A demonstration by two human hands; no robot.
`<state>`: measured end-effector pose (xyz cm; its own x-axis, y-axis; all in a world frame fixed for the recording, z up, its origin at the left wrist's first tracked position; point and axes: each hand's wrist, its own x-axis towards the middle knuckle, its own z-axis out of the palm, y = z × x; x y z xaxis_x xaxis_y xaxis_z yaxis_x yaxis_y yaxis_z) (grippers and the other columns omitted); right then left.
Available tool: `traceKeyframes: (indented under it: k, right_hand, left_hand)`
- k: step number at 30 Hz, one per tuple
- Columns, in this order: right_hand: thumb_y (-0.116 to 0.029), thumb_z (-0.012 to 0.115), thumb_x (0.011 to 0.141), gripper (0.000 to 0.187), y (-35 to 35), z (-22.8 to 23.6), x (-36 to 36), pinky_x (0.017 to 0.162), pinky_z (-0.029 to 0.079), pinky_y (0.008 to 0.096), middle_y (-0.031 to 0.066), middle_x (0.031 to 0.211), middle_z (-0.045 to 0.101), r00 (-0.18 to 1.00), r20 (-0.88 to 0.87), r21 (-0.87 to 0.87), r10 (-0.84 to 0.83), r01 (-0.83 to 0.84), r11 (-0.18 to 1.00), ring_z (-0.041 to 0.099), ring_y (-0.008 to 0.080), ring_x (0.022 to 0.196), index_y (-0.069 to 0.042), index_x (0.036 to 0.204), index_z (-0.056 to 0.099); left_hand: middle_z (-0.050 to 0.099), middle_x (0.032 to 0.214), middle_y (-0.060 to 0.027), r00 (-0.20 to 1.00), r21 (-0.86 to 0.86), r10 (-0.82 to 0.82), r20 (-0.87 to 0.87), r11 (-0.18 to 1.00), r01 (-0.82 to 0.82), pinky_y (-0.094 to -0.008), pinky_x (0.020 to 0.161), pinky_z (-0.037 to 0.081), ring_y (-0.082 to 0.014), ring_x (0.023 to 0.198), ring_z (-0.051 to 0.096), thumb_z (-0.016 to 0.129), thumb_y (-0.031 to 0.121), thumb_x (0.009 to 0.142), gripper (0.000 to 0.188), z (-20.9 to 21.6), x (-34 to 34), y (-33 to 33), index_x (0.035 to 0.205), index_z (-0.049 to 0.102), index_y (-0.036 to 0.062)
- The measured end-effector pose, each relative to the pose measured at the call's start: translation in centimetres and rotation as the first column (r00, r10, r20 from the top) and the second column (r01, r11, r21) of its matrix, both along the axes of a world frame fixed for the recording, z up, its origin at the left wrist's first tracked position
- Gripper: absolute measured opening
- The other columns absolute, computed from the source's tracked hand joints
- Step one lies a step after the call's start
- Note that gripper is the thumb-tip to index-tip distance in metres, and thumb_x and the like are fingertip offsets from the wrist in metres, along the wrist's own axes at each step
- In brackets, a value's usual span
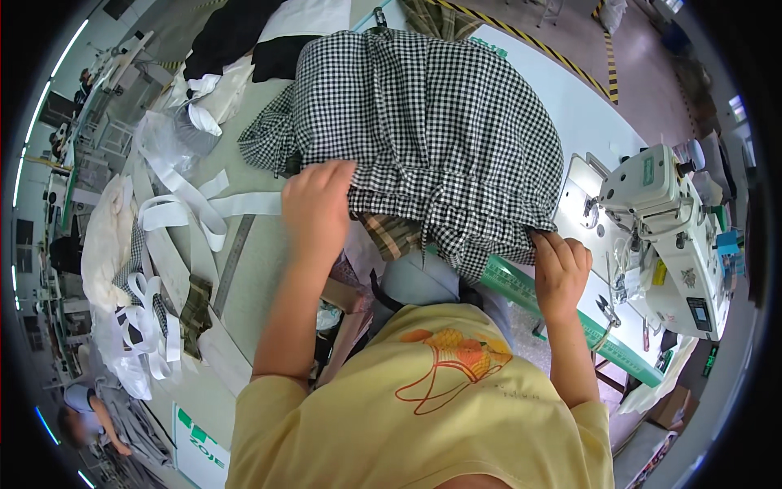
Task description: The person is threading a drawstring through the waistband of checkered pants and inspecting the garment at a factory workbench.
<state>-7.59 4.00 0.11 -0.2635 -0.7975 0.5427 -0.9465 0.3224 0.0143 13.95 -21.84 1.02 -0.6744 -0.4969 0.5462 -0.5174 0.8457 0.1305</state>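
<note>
Presently, the black-and-white checked cloth (472, 114) is lying over the pale table (273, 261), left of the white sewing machine (664, 212). The left hand (314, 204) is gripping the cloth's near edge, fingers bending closely together; the right hand (562, 273) is pinching the near right edge with curled fingers. White strips (248, 204) are lying farther left.

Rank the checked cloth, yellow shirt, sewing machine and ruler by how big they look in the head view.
Largest: checked cloth and yellow shirt, too close to rank, the shirt being nearer the camera
Next: sewing machine
Smallest: ruler
</note>
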Motion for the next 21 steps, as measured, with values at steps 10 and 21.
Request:
traceKeyframes:
  k: [10,21]
  right_hand:
    - [0.000,0.062,0.068,0.030,-0.4,-0.4,0.6,0.072,0.041,0.0325,0.0032,0.097,0.062,0.998,0.068,-0.041,0.003,0.000,0.999,0.054,0.0213,0.079,-0.008,0.097,0.065]
    - [-0.011,0.058,0.069,0.029,-0.2,1.4,-1.0,0.069,0.039,0.0312,-0.0012,0.099,0.060,0.991,-0.123,0.041,0.051,-0.046,0.998,0.052,0.0166,0.078,-0.010,0.097,0.067]
  left_hand:
    - [0.055,0.096,-0.0076,0.979,0.196,-0.128,-0.156,0.968,0.158,-0.0381,0.080,0.039,-0.0269,0.091,0.051,0.072,0.023,0.071,0.028,0.3,-3.6,6.6,0.091,0.058,0.0082]
    - [0.058,0.082,0.0017,0.926,-0.347,-0.374,0.052,0.863,0.368,-0.0336,0.061,0.044,-0.0173,0.073,0.055,0.052,0.016,0.074,0.021,8.1,-2.7,-2.0,0.092,0.063,0.0126]
